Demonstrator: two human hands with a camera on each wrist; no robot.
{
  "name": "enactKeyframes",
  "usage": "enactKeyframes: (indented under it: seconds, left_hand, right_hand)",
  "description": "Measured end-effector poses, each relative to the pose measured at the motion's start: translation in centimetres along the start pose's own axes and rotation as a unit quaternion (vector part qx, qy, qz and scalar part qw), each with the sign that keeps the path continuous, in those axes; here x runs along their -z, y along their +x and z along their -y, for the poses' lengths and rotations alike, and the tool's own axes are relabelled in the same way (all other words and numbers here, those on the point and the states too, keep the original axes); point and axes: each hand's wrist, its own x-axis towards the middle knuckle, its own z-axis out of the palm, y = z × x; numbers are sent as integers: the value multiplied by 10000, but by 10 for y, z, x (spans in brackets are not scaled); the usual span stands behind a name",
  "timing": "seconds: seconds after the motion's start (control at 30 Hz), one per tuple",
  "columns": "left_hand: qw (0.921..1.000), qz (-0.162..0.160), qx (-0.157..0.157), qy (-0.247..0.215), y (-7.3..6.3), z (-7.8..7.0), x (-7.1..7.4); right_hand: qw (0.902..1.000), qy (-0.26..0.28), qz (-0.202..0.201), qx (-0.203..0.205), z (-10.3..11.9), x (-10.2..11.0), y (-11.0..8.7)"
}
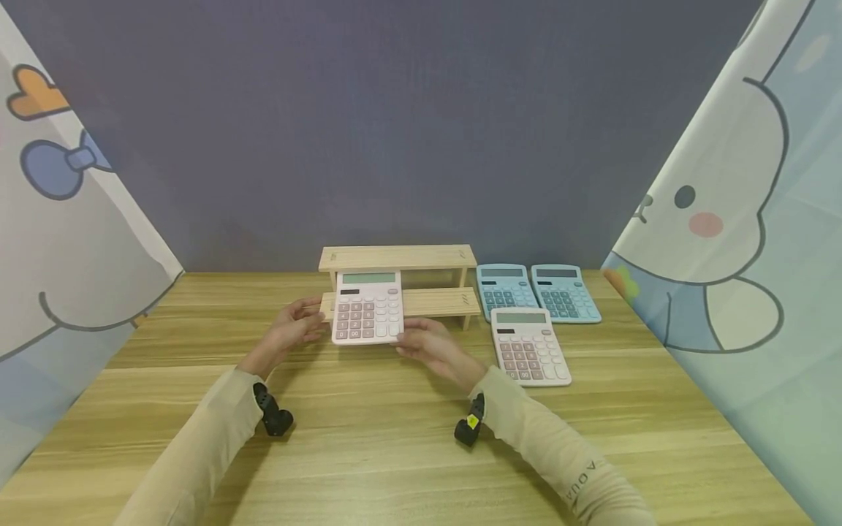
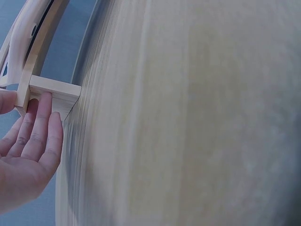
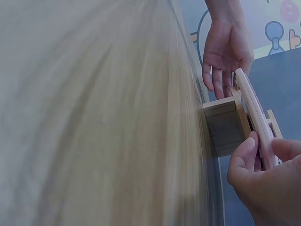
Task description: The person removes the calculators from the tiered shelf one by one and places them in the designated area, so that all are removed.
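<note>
A pink-and-white calculator (image 1: 384, 307) leans face-up on the lower board of a small two-tier wooden rack (image 1: 434, 300). My right hand (image 1: 430, 345) pinches its lower right corner between thumb and fingers, as the right wrist view shows with the calculator (image 3: 256, 110) edge-on. At the rack's left end is my left hand (image 1: 296, 323), its fingers fairly straight. In the left wrist view those fingers (image 2: 40, 134) reach under the rack's lower board (image 2: 35, 75), by its support block, with the thumb beside the board's edge. The left hand does not hold the calculator.
Right of the rack, two blue calculators lie side by side, the nearer one (image 1: 505, 287) and a farther one (image 1: 567, 296). Another pink-and-white calculator (image 1: 531, 347) lies in front of them. A dark wall backs the wooden table (image 1: 355, 453); cartoon-printed sheets flank both sides.
</note>
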Motion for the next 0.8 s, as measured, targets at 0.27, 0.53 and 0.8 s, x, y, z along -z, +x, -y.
enactKeyframes:
  seconds: [0.27,0.53,0.8]
  left_hand:
    - [10000,25,29,5,0,1,1]
    - [10000,-2,15,-38,0,1,0]
    - [9999,-137,17,-22,4,7,2]
  right_hand:
    - [9996,180,-211,-108,-1,-3,5]
    - [9991,311,-296,-49,-2,-7,3]
    - [9987,326,-400,-57,-1,-8,1]
